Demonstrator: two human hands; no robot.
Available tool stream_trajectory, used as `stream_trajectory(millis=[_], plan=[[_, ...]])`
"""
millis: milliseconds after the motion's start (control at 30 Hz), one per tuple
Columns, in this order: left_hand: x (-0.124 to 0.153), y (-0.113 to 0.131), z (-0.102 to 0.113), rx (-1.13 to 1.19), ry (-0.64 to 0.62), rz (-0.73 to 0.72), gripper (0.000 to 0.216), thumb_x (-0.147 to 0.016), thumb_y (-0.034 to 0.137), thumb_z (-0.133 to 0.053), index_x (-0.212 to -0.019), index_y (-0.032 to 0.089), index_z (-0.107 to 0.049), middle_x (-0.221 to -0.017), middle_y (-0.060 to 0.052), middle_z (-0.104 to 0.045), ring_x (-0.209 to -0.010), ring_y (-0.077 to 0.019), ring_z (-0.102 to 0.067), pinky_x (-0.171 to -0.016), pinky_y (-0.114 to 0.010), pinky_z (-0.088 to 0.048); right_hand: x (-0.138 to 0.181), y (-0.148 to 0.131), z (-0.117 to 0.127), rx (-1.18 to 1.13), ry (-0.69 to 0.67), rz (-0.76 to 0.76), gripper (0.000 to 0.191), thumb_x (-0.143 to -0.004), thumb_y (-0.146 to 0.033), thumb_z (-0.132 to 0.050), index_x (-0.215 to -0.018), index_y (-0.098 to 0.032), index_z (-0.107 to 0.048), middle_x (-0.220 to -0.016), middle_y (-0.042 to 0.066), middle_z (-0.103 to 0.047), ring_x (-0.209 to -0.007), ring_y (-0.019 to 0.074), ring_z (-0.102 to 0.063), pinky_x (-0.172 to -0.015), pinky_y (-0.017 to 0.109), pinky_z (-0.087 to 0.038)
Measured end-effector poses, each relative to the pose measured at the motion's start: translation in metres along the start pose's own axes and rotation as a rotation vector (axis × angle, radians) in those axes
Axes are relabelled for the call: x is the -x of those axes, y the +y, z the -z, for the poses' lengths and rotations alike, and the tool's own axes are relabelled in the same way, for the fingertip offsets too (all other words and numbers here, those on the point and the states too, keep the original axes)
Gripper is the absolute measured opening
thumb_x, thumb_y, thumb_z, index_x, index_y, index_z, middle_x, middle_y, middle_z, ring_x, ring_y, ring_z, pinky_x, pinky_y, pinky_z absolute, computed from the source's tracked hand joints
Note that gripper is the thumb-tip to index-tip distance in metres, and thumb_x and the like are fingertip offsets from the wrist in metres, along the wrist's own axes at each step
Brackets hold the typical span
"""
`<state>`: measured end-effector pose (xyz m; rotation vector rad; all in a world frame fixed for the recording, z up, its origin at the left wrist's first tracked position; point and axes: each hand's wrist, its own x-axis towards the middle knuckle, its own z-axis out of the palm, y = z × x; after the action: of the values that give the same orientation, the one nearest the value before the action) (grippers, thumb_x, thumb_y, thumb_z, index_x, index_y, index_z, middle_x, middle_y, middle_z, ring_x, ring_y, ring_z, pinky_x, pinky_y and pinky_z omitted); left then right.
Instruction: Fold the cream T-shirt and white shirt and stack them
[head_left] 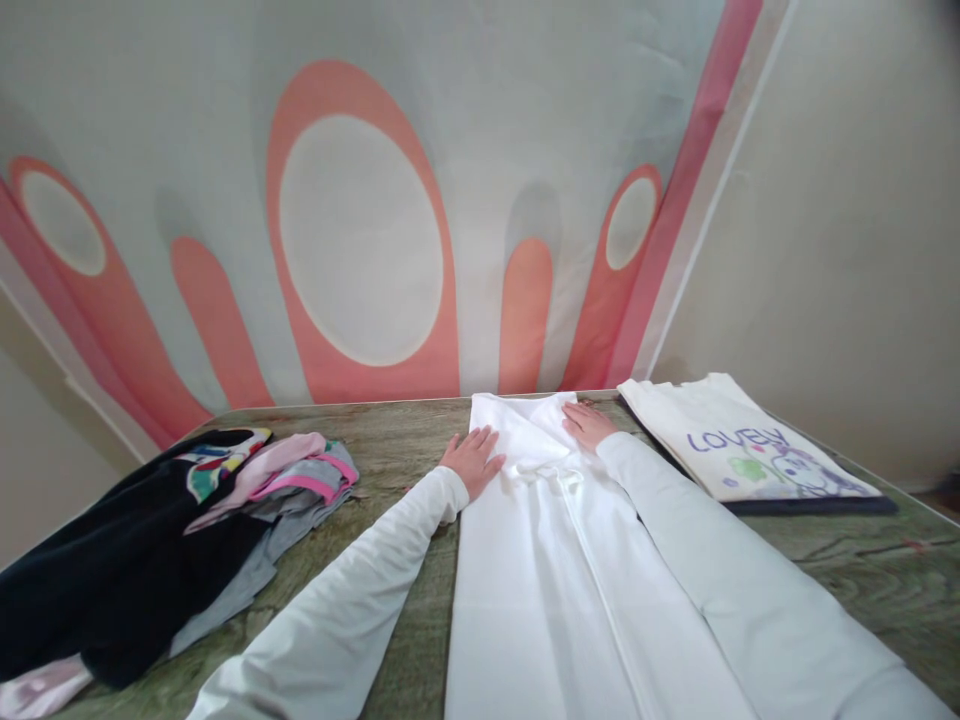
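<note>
A long white dress (540, 590) lies stretched out on the wooden table, running from the far edge toward me. Its upper part has a crossed, folded front, and a thin tie hangs down from the waist. My left hand (472, 463) rests on the left edge of the dress's upper part, fingers spread and laid flat. On the opposite edge, close to the top, my right hand (589, 426) also lies flat on the cloth. Neither hand grips anything that I can see. Part of the dress's right side is hidden under my right sleeve.
To the left is a loose heap of black, grey and pink clothes (142, 560). Folded cloth with "LOVELY" lettering (750, 440) lies on a dark folded item at the right. Wood-grain table (409, 425) shows between them. A patterned backdrop (480, 200) rises behind the far edge.
</note>
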<state>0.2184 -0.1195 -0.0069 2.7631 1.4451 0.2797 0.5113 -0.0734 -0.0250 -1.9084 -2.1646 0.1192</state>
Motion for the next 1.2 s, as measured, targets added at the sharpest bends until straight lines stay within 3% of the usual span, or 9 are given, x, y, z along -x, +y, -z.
stream_trajectory(millis=[233,367,467,600,700,833,1033,1200], plan=[[-0.001,-0.002,-0.001,-0.004,-0.011,0.017,0.053,-0.088,0.051,-0.022,-0.134,0.025,-0.027,-0.142,-0.004,-0.022,-0.129,-0.0237,-0.02,-0.101,-0.049,-0.017,0.0,-0.004,-0.005,0.026,-0.012,-0.048,0.049,-0.086,-0.046,-0.028,-0.13,-0.025,-0.035,-0.141,0.001,-0.027,-0.128,0.0216,-0.022,-0.102,0.043,-0.02],[-0.001,-0.001,-0.002,-0.007,0.004,0.008,0.055,-0.087,0.052,-0.023,-0.134,0.025,-0.027,-0.142,-0.004,-0.022,-0.129,-0.0252,-0.019,-0.101,-0.051,-0.018,0.003,-0.006,-0.004,0.028,0.034,-0.091,0.05,-0.085,-0.048,-0.03,-0.128,-0.024,-0.039,-0.14,0.004,-0.03,-0.128,0.0253,-0.022,-0.101,0.046,-0.02],[0.0,-0.002,-0.003,0.008,0.022,0.005,0.056,-0.087,0.054,-0.023,-0.133,0.024,-0.028,-0.141,-0.005,-0.023,-0.128,-0.0253,-0.021,-0.101,-0.051,-0.019,0.006,-0.009,0.002,0.026,0.1,-0.107,0.046,-0.083,-0.041,-0.039,-0.121,-0.018,-0.047,-0.137,0.009,-0.032,-0.127,0.026,-0.02,-0.102,0.041,-0.019],[-0.006,-0.009,-0.005,0.077,0.084,0.033,0.05,-0.087,0.044,-0.03,-0.13,0.019,-0.034,-0.138,-0.008,-0.03,-0.127,-0.0214,-0.026,-0.102,-0.043,-0.023,0.007,-0.018,0.019,-0.021,0.143,-0.111,0.038,-0.081,-0.031,-0.043,-0.113,-0.013,-0.052,-0.122,0.013,-0.049,-0.113,0.0232,-0.041,-0.096,0.034,-0.028],[-0.011,-0.017,-0.004,0.133,0.122,0.042,0.041,-0.086,0.03,-0.037,-0.123,0.013,-0.044,-0.133,-0.009,-0.038,-0.123,-0.0188,-0.033,-0.102,-0.034,-0.027,0.007,-0.029,0.029,-0.096,0.08,-0.074,0.026,-0.08,-0.03,-0.044,-0.096,-0.016,-0.06,-0.098,0.007,-0.063,-0.089,0.0162,-0.056,-0.082,0.025,-0.039],[-0.01,-0.025,-0.001,0.146,0.139,0.056,0.038,-0.085,0.024,-0.038,-0.118,0.01,-0.049,-0.131,-0.01,-0.041,-0.12,-0.0172,-0.038,-0.102,-0.027,-0.028,0.011,-0.045,0.03,-0.177,-0.021,-0.028,0.022,-0.074,-0.036,-0.053,-0.08,-0.017,-0.062,-0.082,0.004,-0.065,-0.075,0.014,-0.058,-0.068,0.022,-0.041],[-0.003,-0.029,-0.001,0.134,0.122,0.061,0.037,-0.085,0.028,-0.038,-0.116,0.013,-0.052,-0.13,-0.008,-0.042,-0.12,-0.0187,-0.037,-0.103,-0.03,-0.027,0.017,-0.056,0.026,-0.238,-0.118,-0.032,0.033,-0.066,-0.043,-0.062,-0.083,-0.015,-0.061,-0.077,0.004,-0.064,-0.068,0.0145,-0.057,-0.06,0.022,-0.041],[-0.005,-0.03,-0.006,0.104,0.084,0.059,0.041,-0.085,0.034,-0.038,-0.121,0.016,-0.048,-0.132,-0.009,-0.041,-0.121,-0.0215,-0.036,-0.102,-0.037,-0.027,0.016,-0.056,0.024,-0.287,-0.15,-0.001,0.037,-0.059,-0.036,-0.069,-0.089,-0.016,-0.061,-0.073,0.001,-0.063,-0.063,0.0117,-0.055,-0.058,0.02,-0.04]])
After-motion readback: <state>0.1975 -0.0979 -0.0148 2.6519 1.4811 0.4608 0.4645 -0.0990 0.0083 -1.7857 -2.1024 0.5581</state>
